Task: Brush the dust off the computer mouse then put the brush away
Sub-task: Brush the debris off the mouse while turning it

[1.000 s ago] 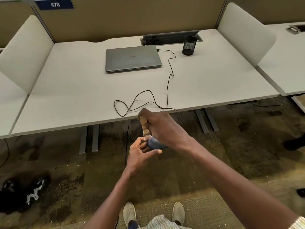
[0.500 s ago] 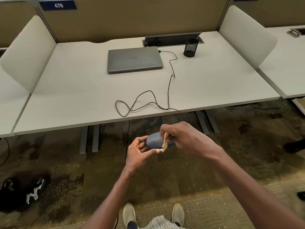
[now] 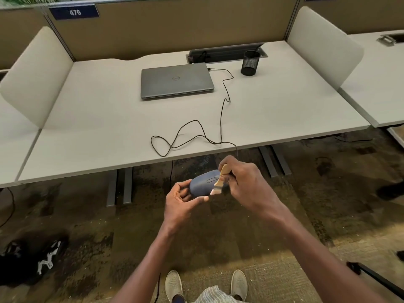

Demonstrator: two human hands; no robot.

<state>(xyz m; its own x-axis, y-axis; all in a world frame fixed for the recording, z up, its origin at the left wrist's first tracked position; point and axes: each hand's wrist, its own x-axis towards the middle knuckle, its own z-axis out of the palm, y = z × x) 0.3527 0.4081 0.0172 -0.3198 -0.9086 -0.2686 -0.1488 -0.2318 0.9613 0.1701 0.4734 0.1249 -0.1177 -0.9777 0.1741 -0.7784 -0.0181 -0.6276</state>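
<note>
The left hand (image 3: 178,201) cradles the dark blue rounded computer mouse (image 3: 202,184) clear of the desk, so dust probably falls to the floor. The right hand (image 3: 244,184) pinches the small pale wooden brush (image 3: 219,181), bristles on the mouse's side. At one o'clock stands a black mesh pen cup (image 3: 250,63), likely the brush's home.

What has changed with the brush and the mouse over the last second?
The right hand swung the brush from upright to bristles-down on the mouse, now less hidden. The left hand holds the mouse as before; laptop and cable unmoved.
</note>
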